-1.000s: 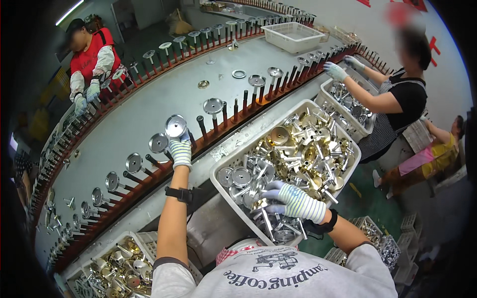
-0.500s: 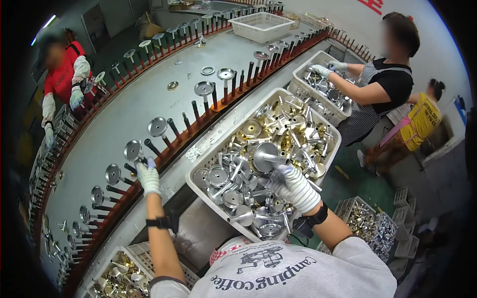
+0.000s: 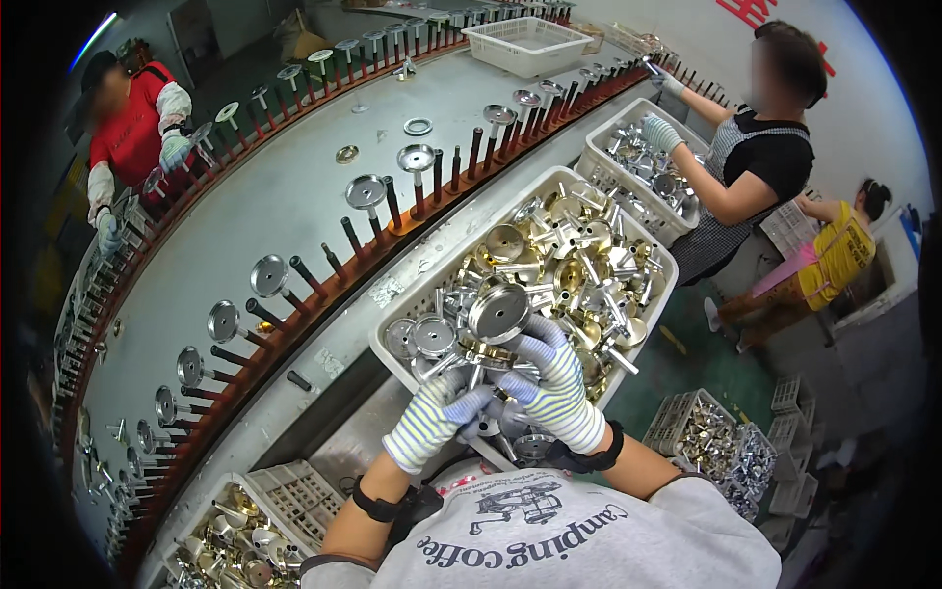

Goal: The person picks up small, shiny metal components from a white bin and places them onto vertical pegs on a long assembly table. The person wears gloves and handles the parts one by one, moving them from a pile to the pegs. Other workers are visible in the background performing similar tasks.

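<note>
Filling the near edge, your grey shirt (image 3: 677, 550) lies below your two gloved grips. Your right grip (image 3: 564, 388) is clamped on a silver disc (image 3: 498, 312), which it holds over the near part of a white crate (image 3: 672, 280). A gold-rimmed disc (image 3: 491, 354) sits just below the silver disc, between your grips, its stem pointing down. Your left grip (image 3: 429, 424) has its fingertips drawn in by that stem; whether they are clamped on it, I cannot tell. The crate is heaped with stemmed parts (image 3: 589, 265), mostly silver at the near left and gold-toned farther off. Low on your left, more parts (image 3: 240, 545) lie beside a slotted box (image 3: 299, 496).

Beyond the crate, a rail (image 3: 339, 292) of upright pegs curves along the edge of the tabletop (image 3: 294, 201). Many pegs carry discs (image 3: 269, 276); several directly ahead of you are bare. On the tabletop are a brass ring (image 3: 347, 154), a silver ring (image 3: 418, 126) and a white basket (image 3: 520, 61). At far right, a co-worker in a checked apron (image 3: 724, 152) reaches over a second crate (image 3: 628, 204); across the tabletop, another in red (image 3: 135, 120) bends toward the pegs.
</note>
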The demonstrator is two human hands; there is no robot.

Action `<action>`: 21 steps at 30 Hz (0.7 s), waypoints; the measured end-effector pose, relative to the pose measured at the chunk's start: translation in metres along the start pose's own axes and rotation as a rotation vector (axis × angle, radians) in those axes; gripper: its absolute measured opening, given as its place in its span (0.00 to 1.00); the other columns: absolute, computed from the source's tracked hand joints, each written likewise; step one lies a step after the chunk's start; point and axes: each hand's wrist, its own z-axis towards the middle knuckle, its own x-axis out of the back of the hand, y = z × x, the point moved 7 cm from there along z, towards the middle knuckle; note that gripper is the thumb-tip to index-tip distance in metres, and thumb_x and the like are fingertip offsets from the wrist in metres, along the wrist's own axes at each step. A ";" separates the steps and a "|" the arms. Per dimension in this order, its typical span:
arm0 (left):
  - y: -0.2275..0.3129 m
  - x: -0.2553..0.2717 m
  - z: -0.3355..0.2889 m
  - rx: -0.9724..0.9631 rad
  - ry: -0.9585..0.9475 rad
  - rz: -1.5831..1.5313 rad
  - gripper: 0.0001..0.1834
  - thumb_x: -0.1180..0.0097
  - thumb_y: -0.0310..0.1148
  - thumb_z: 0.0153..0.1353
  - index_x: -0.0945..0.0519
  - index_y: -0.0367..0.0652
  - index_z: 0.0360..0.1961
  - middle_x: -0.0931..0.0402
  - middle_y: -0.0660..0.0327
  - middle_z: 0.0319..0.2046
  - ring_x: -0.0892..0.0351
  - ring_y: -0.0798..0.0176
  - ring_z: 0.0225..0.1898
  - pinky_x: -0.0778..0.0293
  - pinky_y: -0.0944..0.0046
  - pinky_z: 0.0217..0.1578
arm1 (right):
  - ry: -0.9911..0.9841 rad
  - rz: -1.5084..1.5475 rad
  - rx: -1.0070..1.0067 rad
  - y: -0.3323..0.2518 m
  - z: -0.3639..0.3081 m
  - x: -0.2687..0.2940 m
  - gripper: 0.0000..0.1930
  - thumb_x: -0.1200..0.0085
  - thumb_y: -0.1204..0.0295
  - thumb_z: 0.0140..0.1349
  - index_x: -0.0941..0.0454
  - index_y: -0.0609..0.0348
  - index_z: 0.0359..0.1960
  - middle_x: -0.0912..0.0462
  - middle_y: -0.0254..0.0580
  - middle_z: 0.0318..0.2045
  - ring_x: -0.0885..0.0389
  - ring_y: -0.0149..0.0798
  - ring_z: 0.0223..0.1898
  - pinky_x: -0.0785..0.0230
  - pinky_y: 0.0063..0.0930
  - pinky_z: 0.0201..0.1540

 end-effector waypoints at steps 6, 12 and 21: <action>-0.001 0.006 0.039 -0.138 0.091 0.213 0.16 0.49 0.36 0.66 0.25 0.44 0.53 0.25 0.67 0.27 0.33 0.78 0.20 0.37 0.76 0.19 | -0.013 0.354 -0.281 0.040 0.001 0.023 0.21 0.33 0.68 0.52 0.22 0.62 0.47 0.28 0.48 0.49 0.25 0.42 0.49 0.32 0.33 0.53; 0.019 -0.012 0.061 -0.049 -0.051 0.068 0.16 0.49 0.39 0.67 0.27 0.45 0.52 0.28 0.69 0.28 0.34 0.78 0.22 0.38 0.76 0.22 | 0.083 0.682 -0.630 0.087 0.008 0.049 0.14 0.43 0.69 0.62 0.22 0.64 0.45 0.19 0.39 0.38 0.21 0.31 0.39 0.26 0.24 0.42; 0.089 0.192 0.083 -0.895 1.054 0.197 0.17 0.45 0.29 0.61 0.25 0.36 0.51 0.22 0.59 0.46 0.23 0.65 0.44 0.29 0.67 0.45 | 0.196 0.825 -0.616 0.138 0.024 0.105 0.12 0.47 0.70 0.64 0.23 0.63 0.46 0.19 0.42 0.39 0.18 0.34 0.39 0.24 0.27 0.43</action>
